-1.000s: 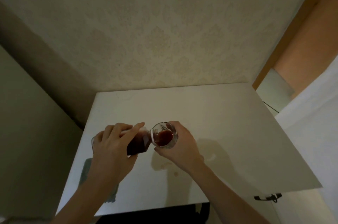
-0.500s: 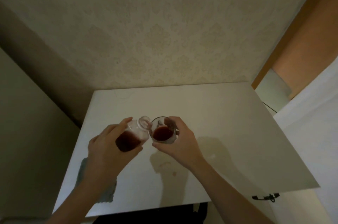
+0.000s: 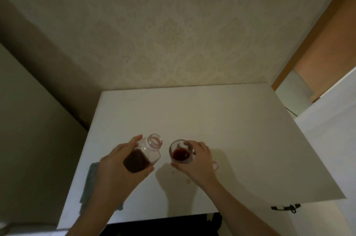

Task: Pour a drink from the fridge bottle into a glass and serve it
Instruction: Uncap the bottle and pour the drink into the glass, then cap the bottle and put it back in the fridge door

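Left hand (image 3: 115,166) gripping uncapped bottle (image 3: 143,153), right hand (image 3: 198,160) gripping glass (image 3: 180,152) of dark red drink, both over white table (image 3: 231,129)

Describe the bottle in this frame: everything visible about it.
The bottle is clear, plastic by the look of it, with squarish shoulders and a wide, uncapped mouth. Dark red-brown liquid fills roughly its lower half. It tilts mouth-up toward the wall, apart from the glass on its right. The left hand grips its body from the left, fingertips over the shoulder and thumb under the base. It seems to be held above the white table; contact cannot be told.
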